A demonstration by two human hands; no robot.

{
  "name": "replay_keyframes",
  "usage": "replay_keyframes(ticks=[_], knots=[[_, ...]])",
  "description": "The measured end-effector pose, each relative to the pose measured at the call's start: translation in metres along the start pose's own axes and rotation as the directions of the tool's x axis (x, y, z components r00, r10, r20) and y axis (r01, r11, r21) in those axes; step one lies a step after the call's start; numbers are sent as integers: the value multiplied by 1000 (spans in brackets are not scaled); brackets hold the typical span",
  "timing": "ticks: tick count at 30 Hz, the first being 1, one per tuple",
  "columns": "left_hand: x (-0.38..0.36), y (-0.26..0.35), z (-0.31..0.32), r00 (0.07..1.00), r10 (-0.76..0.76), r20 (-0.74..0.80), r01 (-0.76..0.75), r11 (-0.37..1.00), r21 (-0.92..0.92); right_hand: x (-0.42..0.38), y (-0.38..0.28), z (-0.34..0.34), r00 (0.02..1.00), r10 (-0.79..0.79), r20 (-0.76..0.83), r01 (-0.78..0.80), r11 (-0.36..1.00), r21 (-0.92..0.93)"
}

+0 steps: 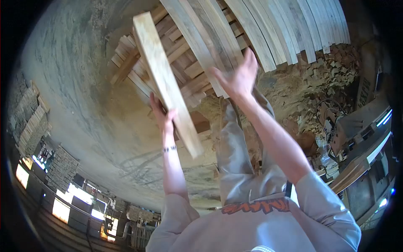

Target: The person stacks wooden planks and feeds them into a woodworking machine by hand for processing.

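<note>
My left hand (163, 115), with a band on its wrist, is closed on the edge of a pale wooden beam (161, 71). The beam slants across the view, its far end up and to the left and its near end above the floor by my legs. Fingers apart and holding nothing, my right hand (240, 80) is slightly blurred over the long planks (201, 38). Below the held beam lies a stack of shorter wood pieces (180, 54), partly hidden by it.
More long boards (289, 29) lie side by side at the upper right. A heap of wood offcuts (336, 75) and sawdust spreads below them. Machinery with cables (340, 126) stands on the right. Bare floor (79, 80) stretches left, with stacked timber (63, 168) farther off.
</note>
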State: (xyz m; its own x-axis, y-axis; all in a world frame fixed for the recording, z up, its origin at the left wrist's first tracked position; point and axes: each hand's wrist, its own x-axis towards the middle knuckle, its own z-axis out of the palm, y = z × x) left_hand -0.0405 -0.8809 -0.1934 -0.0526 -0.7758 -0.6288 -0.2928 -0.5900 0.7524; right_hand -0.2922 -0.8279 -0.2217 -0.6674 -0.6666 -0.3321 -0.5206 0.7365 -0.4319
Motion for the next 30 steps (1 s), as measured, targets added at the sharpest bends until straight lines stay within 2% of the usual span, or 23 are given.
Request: replay_keyframes(ticks=[1, 3, 4, 5, 6, 7, 8, 9, 10, 11, 13, 15, 17, 19, 21, 23, 25, 27, 29, 30], knots=[[-23, 0, -16, 998, -55, 33, 56, 998, -20, 26, -23, 6, 999, -11, 45, 13, 999, -40], [-78, -60, -61, 961, -263, -85, 248, 956, -155, 66, -62, 23, 995, 35, 91, -22, 991, -132], [-113, -105, -95, 937, -345, -48, 330, 924, -196, 80, -76, 30, 996, 29, 84, -17, 990, -139], [-132, -134, -116, 905, -425, -5, 412, 881, -232, 91, -88, 36, 980, 128, 149, -93, 970, -223], [-141, -95, -88, 956, -293, 12, 289, 936, -203, 95, -91, 39, 950, 239, 202, -169, 935, -313], [-153, -49, -54, 987, -157, 33, 161, 970, -182, 93, -86, 40, 951, 243, 192, -171, 929, -329], [-169, -51, -52, 987, -154, 41, 160, 967, -199, 92, -83, 41, 960, 220, 174, -164, 943, -288], [-195, -54, -58, 963, -270, -9, 261, 939, -226, 93, -82, 41, 970, 186, 154, -145, 959, -244], [-213, -57, -62, 923, -380, -53, 355, 899, -256, 92, -80, 38, 978, 163, 132, -121, 952, -281], [-226, -54, -61, 925, -378, -49, 352, 896, -270, 94, -76, 31, 980, 153, 125, -112, 951, -288], [-242, -44, -63, 948, -318, -5, 309, 922, -233, 100, -58, 12, 959, 71, 273, -25, 985, -169], [-245, -36, -66, 965, -260, 40, 262, 940, -218, 105, -31, -20, 867, -47, 497, 12, 997, 75], [-246, -3, -63, 984, -171, 54, 179, 964, -196, 92, 10, -31, 845, -182, 503, 17, 949, 314], [-244, 19, -68, 987, -132, 94, 146, 976, -163, 53, 17, -98, 730, -169, 662, -202, 872, 446], [-238, 47, -70, 985, -70, 156, 91, 986, -137, 11, 21, -176, 591, -157, 792, -430, 768, 474], [-239, 79, -69, 972, -46, 232, 71, 993, -99, -31, 50, -233, 631, -177, 755, -320, 828, 461], [-245, 104, -66, 947, 34, 319, -6, 996, -87, -83, 70, -302, 603, -153, 783, -403, 788, 465], [-247, 119, -60, 919, 113, 378, -106, 994, -40, -138, 93, -375, 643, -102, 759, -443, 759, 478], [-249, 145, -38, 837, 187, 514, -222, 975, 6, -188, 124, -435, 742, -53, 668, -458, 688, 563], [-250, 146, -27, 817, 202, 539, -243, 970, 5, -209, 140, -469, 778, -51, 626, -419, 700, 578]])
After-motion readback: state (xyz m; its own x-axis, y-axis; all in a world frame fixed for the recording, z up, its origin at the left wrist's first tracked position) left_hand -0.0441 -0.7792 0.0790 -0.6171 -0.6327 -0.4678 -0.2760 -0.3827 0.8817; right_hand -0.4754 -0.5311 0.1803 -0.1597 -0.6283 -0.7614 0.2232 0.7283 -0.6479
